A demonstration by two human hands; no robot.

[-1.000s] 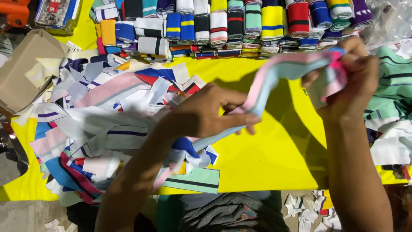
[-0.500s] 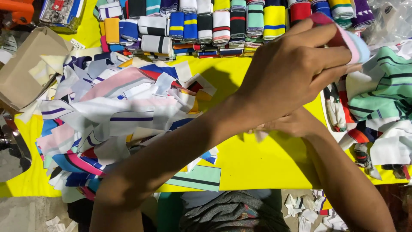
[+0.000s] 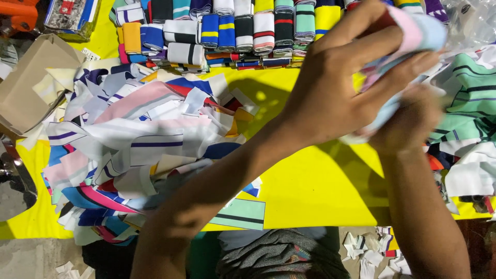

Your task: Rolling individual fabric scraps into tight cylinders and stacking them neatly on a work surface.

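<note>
Both my hands are at the upper right, closed together around a folded pink and light-blue knit strip (image 3: pixel 418 31). My left hand (image 3: pixel 341 88) reaches across from the lower left and covers the strip from above, fingers wrapped over it. My right hand (image 3: pixel 413 121) sits under it, mostly hidden and blurred. Below them lies the yellow table surface (image 3: pixel 310 191). A loose heap of striped knit strips (image 3: pixel 134 150) in white, pink, blue and navy lies to the left of my arm.
A row of folded, stacked knit bands (image 3: pixel 232 31) runs along the far edge. A brown cardboard box (image 3: pixel 26 88) stands at the far left. Green striped pieces (image 3: pixel 465 108) lie at the right. Paper scraps (image 3: pixel 372 253) litter the floor below.
A second ago the pink and blue strip hung stretched out between my two hands. My left hand has swung right and up to meet the right, and the strip is now folded into a bundle.
</note>
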